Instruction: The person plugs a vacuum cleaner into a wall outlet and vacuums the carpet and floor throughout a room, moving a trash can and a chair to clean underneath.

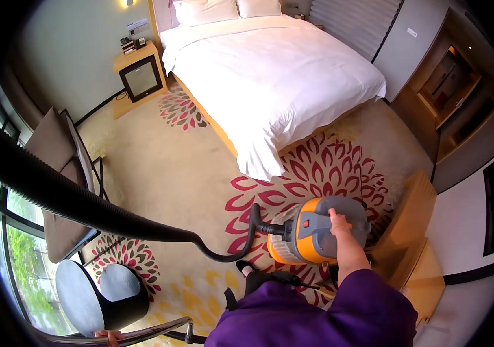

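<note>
An orange and grey vacuum cleaner [316, 231] stands on the patterned carpet, right of centre. My right hand [340, 221] is on its grey top, fingers near the handle; the far side of the grip is hidden. From the machine's left side a black ribbed hose [114, 218] curves out and runs to the upper left, close to the camera. At the bottom left, my left hand [108, 336] is wrapped round a shiny metal tube [157, 331].
A bed [276, 75] with white covers fills the upper middle. A nightstand [141, 75] is beside it. Along the windows are a brown sofa [62, 231] and round tables [79, 295]. A wooden cabinet [417, 214] borders the vacuum's right side.
</note>
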Demonstrator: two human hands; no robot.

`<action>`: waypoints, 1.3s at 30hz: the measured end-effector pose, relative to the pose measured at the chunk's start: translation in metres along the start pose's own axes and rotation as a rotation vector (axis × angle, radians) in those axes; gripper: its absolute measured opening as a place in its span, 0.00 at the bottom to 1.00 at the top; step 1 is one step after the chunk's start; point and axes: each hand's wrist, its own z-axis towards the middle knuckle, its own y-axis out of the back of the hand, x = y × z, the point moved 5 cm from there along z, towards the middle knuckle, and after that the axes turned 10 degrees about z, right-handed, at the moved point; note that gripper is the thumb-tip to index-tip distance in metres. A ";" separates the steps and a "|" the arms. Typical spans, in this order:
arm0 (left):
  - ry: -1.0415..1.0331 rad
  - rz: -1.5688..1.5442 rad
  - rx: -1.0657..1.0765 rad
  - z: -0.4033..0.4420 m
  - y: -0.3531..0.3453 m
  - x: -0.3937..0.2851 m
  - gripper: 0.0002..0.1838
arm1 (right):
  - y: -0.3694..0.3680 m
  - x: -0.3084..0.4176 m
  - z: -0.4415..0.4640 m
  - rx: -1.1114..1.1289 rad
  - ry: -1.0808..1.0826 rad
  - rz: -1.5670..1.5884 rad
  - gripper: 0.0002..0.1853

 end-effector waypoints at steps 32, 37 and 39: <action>-0.126 0.018 0.054 -0.028 0.101 0.075 0.11 | -0.096 0.000 -0.170 0.262 0.143 -0.178 0.39; 0.068 -0.007 0.140 -0.044 0.103 0.126 0.14 | -0.070 0.075 -0.165 0.290 0.664 -0.239 0.28; 0.108 0.595 0.217 -0.042 0.095 0.100 0.07 | -0.005 0.187 -0.175 0.062 1.032 0.560 0.20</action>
